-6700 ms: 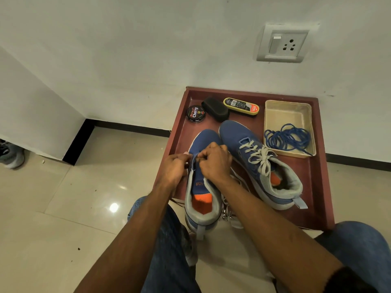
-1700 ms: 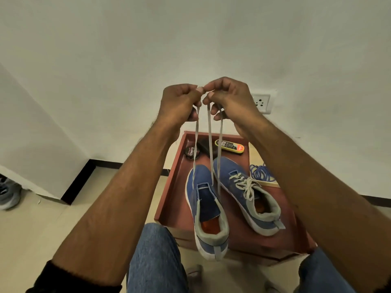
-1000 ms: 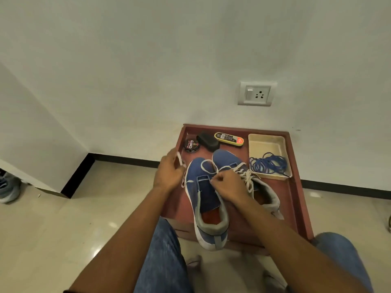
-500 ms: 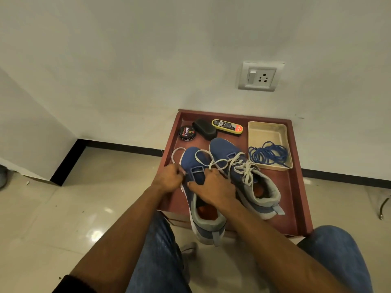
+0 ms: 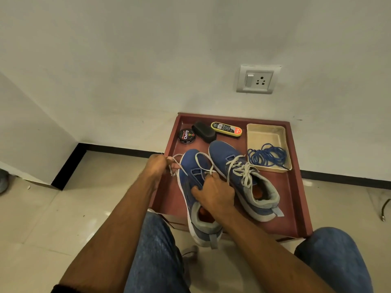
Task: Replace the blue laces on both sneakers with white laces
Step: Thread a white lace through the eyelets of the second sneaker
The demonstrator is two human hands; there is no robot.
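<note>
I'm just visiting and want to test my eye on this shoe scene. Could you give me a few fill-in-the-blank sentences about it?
1. The loose laces lying in the beige tray are ____ in colour.
2. The left hand pinches one end of a ____ lace.
3. The sneaker already fully laced lies on the ____ of the pair.
4. The round tin bears the word ____.

Missing words: blue; white; right; Cherry

Bare tray floor [image 5: 293, 193] right of laced sneaker [image 5: 243, 178]; polish tin [image 5: 187, 135] behind
</note>
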